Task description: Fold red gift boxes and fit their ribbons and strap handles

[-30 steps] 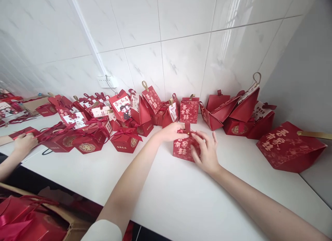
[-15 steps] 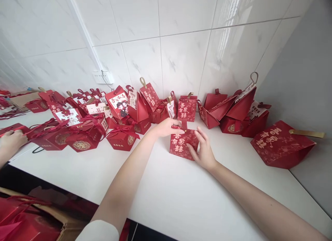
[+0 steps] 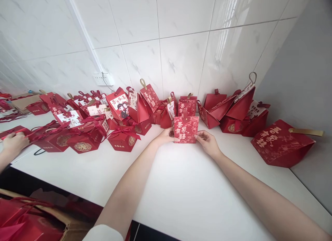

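A small red gift box with gold characters [image 3: 186, 129] stands upright on the white counter [image 3: 186, 196], just in front of the row of boxes along the wall. My left hand [image 3: 166, 136] grips its lower left edge. My right hand [image 3: 207, 141] pinches its lower right edge. Both hands have fingers closed on the box.
Many red gift boxes and bags [image 3: 121, 111] line the tiled wall. A larger red bag [image 3: 281, 144] lies on its side at the right. Another person's hand [image 3: 14, 144] rests on a red box at far left. A cardboard carton of red items [image 3: 31, 220] sits below the counter edge.
The box was moved away from me toward the wall and set upright, its front now facing me. Both hands shifted from its top and side to its lower edges.
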Available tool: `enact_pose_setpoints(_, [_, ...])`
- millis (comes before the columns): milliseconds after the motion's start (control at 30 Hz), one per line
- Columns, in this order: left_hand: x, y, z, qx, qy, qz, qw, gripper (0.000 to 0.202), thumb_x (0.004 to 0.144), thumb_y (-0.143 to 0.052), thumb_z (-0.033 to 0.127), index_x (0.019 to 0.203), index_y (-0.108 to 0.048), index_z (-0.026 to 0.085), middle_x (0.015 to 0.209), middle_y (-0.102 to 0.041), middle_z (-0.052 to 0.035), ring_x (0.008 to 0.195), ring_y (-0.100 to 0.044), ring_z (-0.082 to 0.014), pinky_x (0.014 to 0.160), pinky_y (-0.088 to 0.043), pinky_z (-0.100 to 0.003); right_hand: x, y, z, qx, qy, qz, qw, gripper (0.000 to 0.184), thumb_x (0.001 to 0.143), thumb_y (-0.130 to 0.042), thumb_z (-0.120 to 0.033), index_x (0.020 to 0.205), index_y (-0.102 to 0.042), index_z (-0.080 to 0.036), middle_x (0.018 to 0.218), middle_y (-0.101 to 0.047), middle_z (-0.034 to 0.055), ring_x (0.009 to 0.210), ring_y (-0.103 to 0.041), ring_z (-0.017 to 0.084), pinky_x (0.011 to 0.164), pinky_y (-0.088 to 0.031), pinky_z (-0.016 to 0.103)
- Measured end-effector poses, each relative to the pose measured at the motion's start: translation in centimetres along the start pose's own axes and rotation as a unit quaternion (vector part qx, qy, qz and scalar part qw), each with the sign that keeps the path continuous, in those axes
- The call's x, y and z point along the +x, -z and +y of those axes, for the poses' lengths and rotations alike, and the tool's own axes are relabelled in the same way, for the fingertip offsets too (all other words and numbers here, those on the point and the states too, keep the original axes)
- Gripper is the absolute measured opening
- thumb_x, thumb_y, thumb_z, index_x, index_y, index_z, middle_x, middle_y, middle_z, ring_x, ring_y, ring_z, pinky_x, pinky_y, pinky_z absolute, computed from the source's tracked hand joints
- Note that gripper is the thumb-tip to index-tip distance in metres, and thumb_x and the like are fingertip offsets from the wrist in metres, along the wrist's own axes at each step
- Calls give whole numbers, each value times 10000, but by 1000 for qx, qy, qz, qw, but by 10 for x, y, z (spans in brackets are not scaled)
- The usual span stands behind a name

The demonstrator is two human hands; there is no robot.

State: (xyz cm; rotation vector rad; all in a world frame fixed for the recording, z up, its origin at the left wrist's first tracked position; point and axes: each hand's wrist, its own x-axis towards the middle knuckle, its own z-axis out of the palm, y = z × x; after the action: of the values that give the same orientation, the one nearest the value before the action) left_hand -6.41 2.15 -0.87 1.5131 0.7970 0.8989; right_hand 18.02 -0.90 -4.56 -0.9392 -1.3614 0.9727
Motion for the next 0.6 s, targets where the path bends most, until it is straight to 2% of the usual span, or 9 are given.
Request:
enact_pose_setpoints(67, [-1,1,1,37,-18,-32,999,623,554,-867,255,1104,-607,119,1185,-650,-127,1127,-594,-267,1048,-398,-453,0,1,-2,0,-6,-16,1000,360,720,-728,-536,814,-613,-208,813,-630,33,737,-599,176,767,-527,360])
enact_pose_setpoints(133, [-2,2,1,68,-28,-37,997,567,587,-848,311,1078,-646,113,1160,-666,-121,1119,-596,-277,1032,-409,-450,1,2,-1,2,-11,-26,1000,373,723,-717,-550,840,-619,-210,836,-636,37,750,-602,179,753,-529,353])
enact_pose_setpoints(267, [-2,3,-3,96,-38,-29,994,472,628,-815,363,1002,-694,101,1141,-673,-123,1114,-594,-289,1012,-423,-436,1,6,3,-8,-19,-31,999,369,747,-697,-549,877,-608,-215,864,-624,32,770,-594,175,733,-525,334])
enact_pose_setpoints(400, [0,1,-13,103,-52,-1,993,457,713,-751,379,1095,-666,141,1226,-639,-97,1171,-564,-257,1045,-400,-392,-3,5,3,-38,-25,-19,999,338,768,-689,-531,801,-582,-212,774,-596,5,708,-572,164,712,-512,322])
enact_pose_setpoints(500, [1,1,-22,110,-49,41,992,369,777,-684,396,1040,-661,137,1159,-664,-97,1129,-585,-244,1036,-398,-401,-10,2,-10,-72,-8,3,997,361,853,-577,-542,715,-552,-209,690,-582,-1,651,-560,164,668,-486,313])
enact_pose_setpoints(600, [2,3,-28,118,-37,72,990,265,781,-677,368,873,-666,120,1108,-675,-112,1124,-585,-246,1044,-379,-413,-15,-3,-46,-86,78,81,990,343,900,-529,-493,707,-539,-210,649,-567,-10,617,-541,156,634,-449,301])
